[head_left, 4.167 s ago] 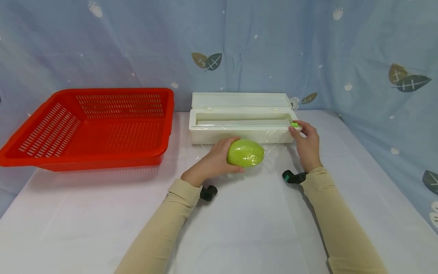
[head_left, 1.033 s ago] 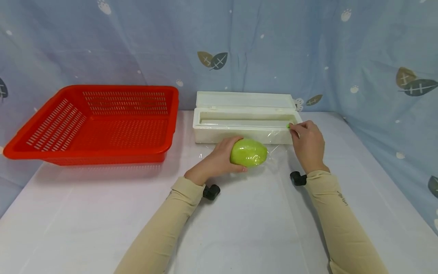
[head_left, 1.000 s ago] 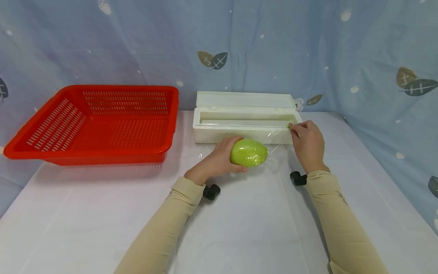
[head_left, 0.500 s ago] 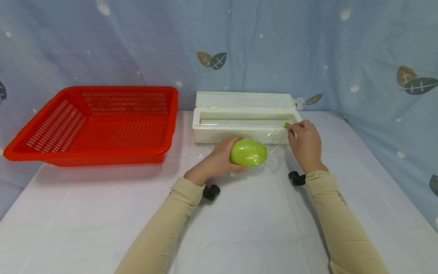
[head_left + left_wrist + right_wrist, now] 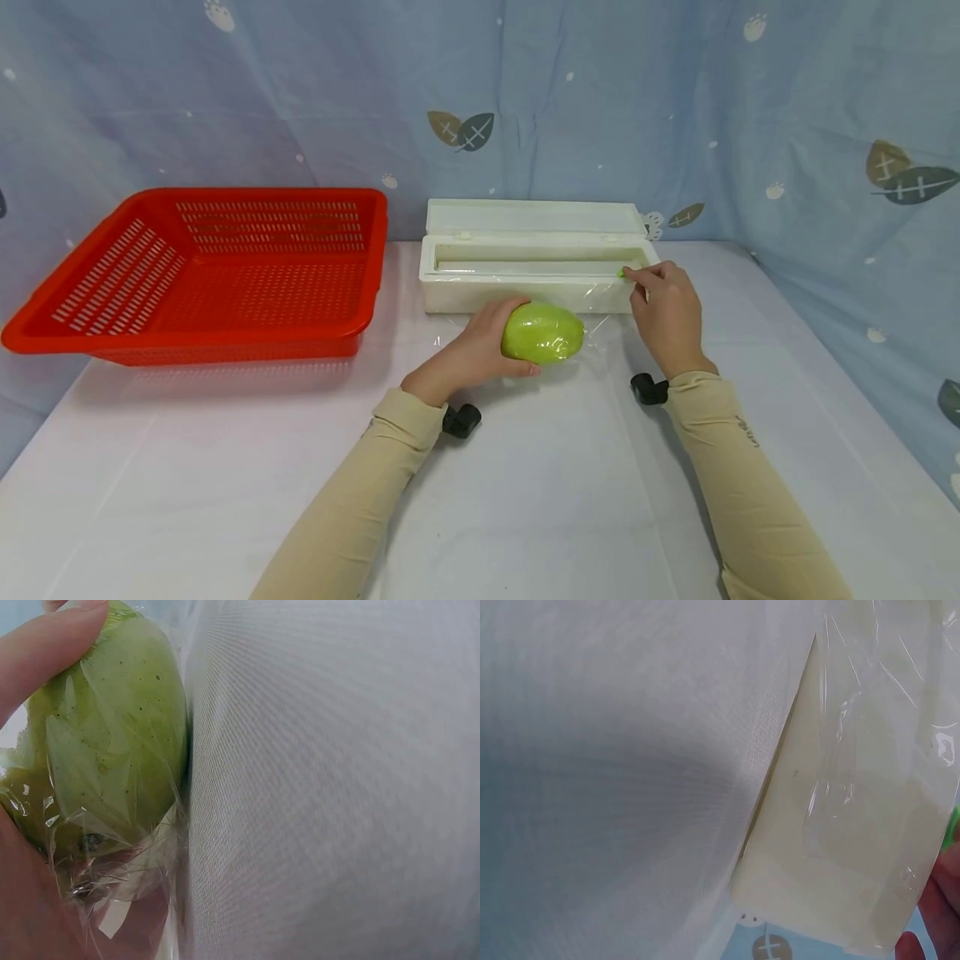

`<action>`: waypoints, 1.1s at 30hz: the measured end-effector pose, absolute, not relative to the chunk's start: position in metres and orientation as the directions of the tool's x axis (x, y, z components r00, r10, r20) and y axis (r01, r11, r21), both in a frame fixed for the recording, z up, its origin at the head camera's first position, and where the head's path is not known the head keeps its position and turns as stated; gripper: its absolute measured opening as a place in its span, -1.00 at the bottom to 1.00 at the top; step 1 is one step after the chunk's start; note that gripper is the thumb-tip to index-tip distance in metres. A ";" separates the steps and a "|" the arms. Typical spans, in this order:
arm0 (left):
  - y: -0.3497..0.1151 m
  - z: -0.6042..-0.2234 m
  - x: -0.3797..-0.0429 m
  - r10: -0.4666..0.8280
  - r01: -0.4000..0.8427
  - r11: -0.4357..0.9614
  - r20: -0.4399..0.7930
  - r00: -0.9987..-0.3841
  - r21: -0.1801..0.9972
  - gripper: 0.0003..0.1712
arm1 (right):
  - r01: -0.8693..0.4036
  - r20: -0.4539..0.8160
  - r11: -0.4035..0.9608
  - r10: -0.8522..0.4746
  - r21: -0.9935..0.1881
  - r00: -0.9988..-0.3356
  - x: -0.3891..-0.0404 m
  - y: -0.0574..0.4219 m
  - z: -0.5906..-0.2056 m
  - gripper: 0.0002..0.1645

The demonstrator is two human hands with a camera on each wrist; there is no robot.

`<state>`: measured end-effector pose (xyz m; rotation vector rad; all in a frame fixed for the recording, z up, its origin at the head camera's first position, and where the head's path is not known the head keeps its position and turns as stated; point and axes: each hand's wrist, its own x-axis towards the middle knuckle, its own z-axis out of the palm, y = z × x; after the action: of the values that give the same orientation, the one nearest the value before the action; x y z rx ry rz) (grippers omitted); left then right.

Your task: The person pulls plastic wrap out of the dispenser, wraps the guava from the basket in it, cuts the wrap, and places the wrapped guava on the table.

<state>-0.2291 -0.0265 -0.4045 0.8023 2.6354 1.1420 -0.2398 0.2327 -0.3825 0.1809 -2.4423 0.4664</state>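
Note:
My left hand (image 5: 483, 346) grips an oval green fruit (image 5: 543, 333) on the table, in front of a white cling film dispenser (image 5: 525, 293). Clear film runs from the dispenser over the fruit; close up in the left wrist view, the fruit (image 5: 124, 742) is speckled and covered in crinkled plastic. At the dispenser's right end my right hand (image 5: 667, 312) pinches a small green slide cutter (image 5: 621, 272) on the front edge, mostly hidden by the fingertips. The dispenser's lid (image 5: 532, 217) stands raised at the back. In the right wrist view, film (image 5: 885, 750) lies across the dispenser's front.
A red slotted basket (image 5: 270, 343) stands on the left of the white-covered table (image 5: 525, 500). A blue patterned curtain (image 5: 585, 100) hangs behind and to the right. Loose film (image 5: 600, 342) lies near the fruit's right end.
Over these seconds my right hand has turned its grip on the slide cutter and moved it slightly left along the dispenser's edge. My left hand still holds the fruit in the same place.

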 end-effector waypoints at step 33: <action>-0.026 -0.404 -0.229 0.528 0.400 0.568 0.054 -0.847 0.719 0.08 | -0.287 0.609 0.909 -0.048 -0.302 -0.792 -0.239 0.233 -0.382 -0.69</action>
<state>-0.2293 -0.0258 -0.4036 0.7859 2.6307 1.1435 -0.2389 0.2332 -0.3825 0.2388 -2.4484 0.5096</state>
